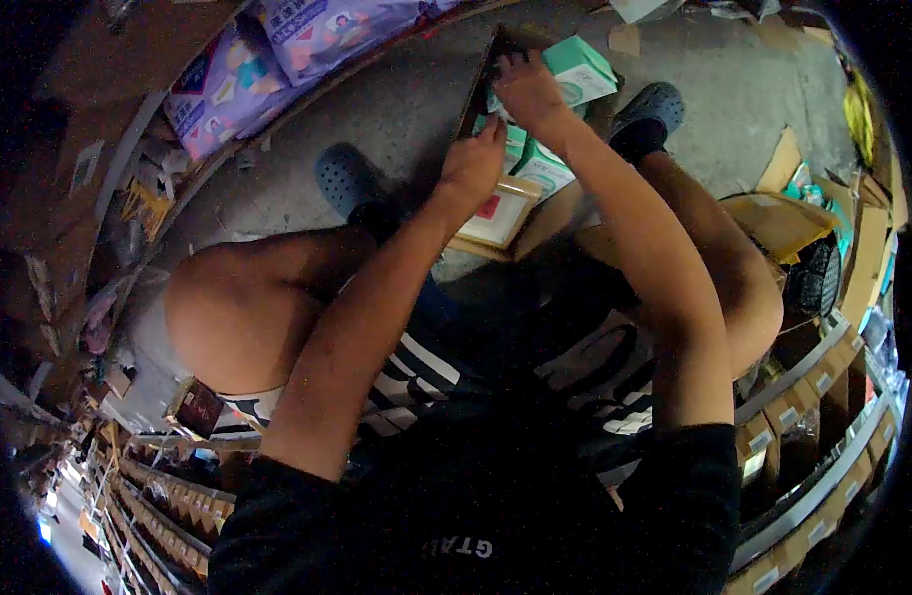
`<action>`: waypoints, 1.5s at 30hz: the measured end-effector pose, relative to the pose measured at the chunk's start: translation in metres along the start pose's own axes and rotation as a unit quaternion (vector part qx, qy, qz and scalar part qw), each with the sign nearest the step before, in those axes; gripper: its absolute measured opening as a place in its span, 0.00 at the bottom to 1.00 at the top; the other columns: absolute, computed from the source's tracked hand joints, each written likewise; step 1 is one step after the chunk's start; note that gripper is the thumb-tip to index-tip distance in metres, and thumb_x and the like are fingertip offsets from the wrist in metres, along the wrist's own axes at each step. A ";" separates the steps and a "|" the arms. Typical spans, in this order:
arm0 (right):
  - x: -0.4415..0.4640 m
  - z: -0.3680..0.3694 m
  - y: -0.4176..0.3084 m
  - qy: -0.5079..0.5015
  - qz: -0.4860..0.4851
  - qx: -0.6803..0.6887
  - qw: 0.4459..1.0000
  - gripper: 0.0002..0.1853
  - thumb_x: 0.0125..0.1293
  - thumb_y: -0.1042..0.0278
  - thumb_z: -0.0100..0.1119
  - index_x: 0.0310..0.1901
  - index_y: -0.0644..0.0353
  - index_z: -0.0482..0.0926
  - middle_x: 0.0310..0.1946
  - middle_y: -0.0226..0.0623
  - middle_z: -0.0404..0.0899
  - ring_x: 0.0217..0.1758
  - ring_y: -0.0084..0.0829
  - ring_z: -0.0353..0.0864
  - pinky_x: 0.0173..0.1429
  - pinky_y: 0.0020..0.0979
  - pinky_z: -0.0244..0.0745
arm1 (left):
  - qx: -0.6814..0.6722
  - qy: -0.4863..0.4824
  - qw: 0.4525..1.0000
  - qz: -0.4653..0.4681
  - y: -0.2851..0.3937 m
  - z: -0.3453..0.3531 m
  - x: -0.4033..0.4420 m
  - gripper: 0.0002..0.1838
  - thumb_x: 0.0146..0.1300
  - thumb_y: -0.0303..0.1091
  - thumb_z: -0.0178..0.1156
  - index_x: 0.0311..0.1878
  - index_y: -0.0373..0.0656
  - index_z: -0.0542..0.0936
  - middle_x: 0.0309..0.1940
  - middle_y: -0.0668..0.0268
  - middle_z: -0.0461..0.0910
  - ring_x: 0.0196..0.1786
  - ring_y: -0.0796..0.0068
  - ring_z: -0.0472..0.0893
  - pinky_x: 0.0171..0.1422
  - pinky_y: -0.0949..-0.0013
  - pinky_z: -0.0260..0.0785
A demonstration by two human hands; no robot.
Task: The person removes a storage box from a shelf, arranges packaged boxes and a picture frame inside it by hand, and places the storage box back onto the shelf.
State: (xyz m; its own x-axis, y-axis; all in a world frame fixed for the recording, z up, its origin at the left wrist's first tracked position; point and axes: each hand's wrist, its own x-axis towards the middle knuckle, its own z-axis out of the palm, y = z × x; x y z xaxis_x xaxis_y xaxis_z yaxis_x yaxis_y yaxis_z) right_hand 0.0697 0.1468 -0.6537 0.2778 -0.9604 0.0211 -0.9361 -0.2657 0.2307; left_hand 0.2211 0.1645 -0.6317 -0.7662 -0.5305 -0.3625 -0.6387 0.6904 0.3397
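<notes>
An open cardboard box [565, 220] stands on the floor between my feet. Several green-and-white cartons [581, 71] are inside it, one of them at its far right corner. A flat white item with a red patch [496, 216] lies at the box's near end. My left hand [473, 167] reaches in over the box's left side, its fingertips beside a green carton; what they touch is hidden. Farther in, my right hand [527, 91] is bent down over the box's far left part, fingers partly spread, and nothing can be made out in it.
Purple printed packages [228, 89] lie on a shelf at the upper left. My feet in dark clogs [345, 178] flank the box. To the right are a yellow padded envelope [781, 224] and loose cardboard. Shelves with labelled cardboard bins [808, 421] stand at the lower right.
</notes>
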 end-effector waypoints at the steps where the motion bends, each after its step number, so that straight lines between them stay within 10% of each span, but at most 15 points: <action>1: 0.004 0.006 -0.005 -0.033 -0.004 0.013 0.999 0.12 0.49 0.67 0.57 0.36 0.55 0.81 0.44 0.42 0.77 0.46 0.37 0.75 0.55 0.40 0.65 | 0.001 -0.001 1.000 0.000 0.003 -0.004 0.000 0.24 0.56 0.24 0.50 0.58 0.34 0.64 0.58 0.51 0.66 0.40 0.56 0.81 0.45 0.57 0.74; 5: 0.013 0.036 -0.018 -0.173 -0.099 0.062 0.978 0.12 0.50 0.69 0.53 0.37 0.56 0.81 0.43 0.43 0.78 0.50 0.38 0.75 0.60 0.39 0.64 | 0.027 -0.105 0.994 -0.035 0.006 -0.008 0.005 0.24 0.55 0.25 0.51 0.57 0.35 0.65 0.55 0.53 0.68 0.38 0.59 0.81 0.42 0.60 0.75; 7: 0.014 0.061 -0.026 -0.090 -0.095 0.080 0.988 0.13 0.49 0.69 0.53 0.37 0.57 0.81 0.42 0.44 0.79 0.51 0.38 0.75 0.61 0.38 0.64 | 0.032 -0.101 0.994 -0.024 0.000 0.009 0.005 0.24 0.55 0.26 0.52 0.57 0.36 0.65 0.54 0.54 0.67 0.38 0.59 0.81 0.41 0.60 0.75; 9: 0.019 0.071 -0.025 -0.005 -0.090 0.092 0.992 0.13 0.49 0.69 0.53 0.37 0.57 0.81 0.42 0.44 0.79 0.53 0.39 0.75 0.62 0.36 0.63 | 0.065 0.040 0.997 0.005 -0.008 0.021 0.006 0.20 0.58 0.31 0.48 0.55 0.42 0.70 0.42 0.58 0.77 0.29 0.61 0.82 0.34 0.58 0.77; 12: 0.024 0.065 -0.023 -0.196 -0.079 0.110 0.971 0.15 0.48 0.70 0.54 0.39 0.59 0.81 0.42 0.43 0.79 0.52 0.39 0.75 0.61 0.35 0.64 | 0.076 0.063 0.995 0.007 -0.008 0.022 0.004 0.22 0.58 0.31 0.49 0.58 0.43 0.69 0.42 0.58 0.77 0.29 0.61 0.82 0.33 0.59 0.77; 15: 0.017 0.052 -0.011 -0.077 -0.120 0.041 0.989 0.15 0.48 0.69 0.55 0.40 0.59 0.80 0.43 0.42 0.79 0.53 0.39 0.74 0.60 0.37 0.65 | 0.086 0.077 0.993 0.015 -0.005 0.019 0.001 0.24 0.58 0.32 0.50 0.60 0.43 0.67 0.45 0.57 0.76 0.29 0.61 0.82 0.33 0.60 0.77; 18: -0.003 0.045 0.015 0.082 -0.059 0.195 0.975 0.12 0.53 0.67 0.55 0.39 0.59 0.80 0.42 0.43 0.79 0.52 0.39 0.74 0.60 0.38 0.66 | 0.040 -0.047 0.998 -0.023 0.002 0.001 0.004 0.30 0.52 0.25 0.53 0.61 0.32 0.61 0.64 0.53 0.59 0.36 0.58 0.82 0.42 0.60 0.76; 23: -0.030 0.017 0.031 0.183 0.354 0.349 0.848 0.11 0.63 0.64 0.50 0.39 0.62 0.77 0.35 0.48 0.78 0.40 0.49 0.76 0.47 0.44 0.71 | 0.035 -0.011 0.999 -0.004 0.000 0.005 0.004 0.30 0.51 0.23 0.54 0.61 0.33 0.62 0.64 0.53 0.60 0.38 0.58 0.82 0.43 0.61 0.76; 27: -0.034 0.044 0.013 0.123 0.493 0.283 0.814 0.12 0.61 0.65 0.50 0.40 0.63 0.77 0.34 0.53 0.77 0.39 0.52 0.77 0.45 0.47 0.70 | 0.027 -0.041 0.999 -0.021 0.003 -0.003 0.005 0.32 0.50 0.22 0.55 0.62 0.34 0.62 0.64 0.54 0.60 0.41 0.58 0.81 0.44 0.61 0.75; 45: -0.012 0.028 -0.001 0.126 0.317 0.448 0.826 0.08 0.56 0.79 0.48 0.37 0.60 0.73 0.32 0.49 0.75 0.38 0.54 0.75 0.42 0.45 0.71 | 0.056 0.065 0.996 0.039 -0.004 0.011 0.008 0.29 0.50 0.23 0.54 0.59 0.33 0.65 0.60 0.56 0.64 0.35 0.58 0.81 0.38 0.62 0.76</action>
State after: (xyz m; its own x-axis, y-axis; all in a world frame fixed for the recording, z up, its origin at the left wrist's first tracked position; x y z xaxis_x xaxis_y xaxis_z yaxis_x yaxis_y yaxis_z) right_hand 0.0614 0.1564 -0.6815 -0.4003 -0.9120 0.0897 -0.6629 0.2205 -0.7155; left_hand 0.2184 0.1634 -0.6457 -0.8204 -0.5276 -0.2204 -0.5708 0.7783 0.2615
